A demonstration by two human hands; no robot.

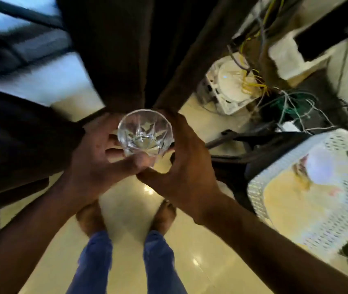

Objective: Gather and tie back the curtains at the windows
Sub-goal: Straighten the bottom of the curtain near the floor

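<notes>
Both hands were wrapped around a cut-glass tumbler [145, 132]: left hand [92, 160] had fingers curled round its side with the thumb across the near wall, right hand [181, 164] cupped the other side. So neither was free for the dark curtain [122, 49], which hung straight ahead just past the glass, its bunched hem close to the fingertips. That fabric looked thick and soft, probably heavy-ish, floppy, nothing fragile; I'd grab it mid-height in a fistful and squeeze the folds together. The glass was the slippery, breakable bit. Window [20, 52] sat off left, a white perforated basket [308, 187] right, tangled cables [291, 102] beyond, shiny tile floor [126, 213] below.
</notes>
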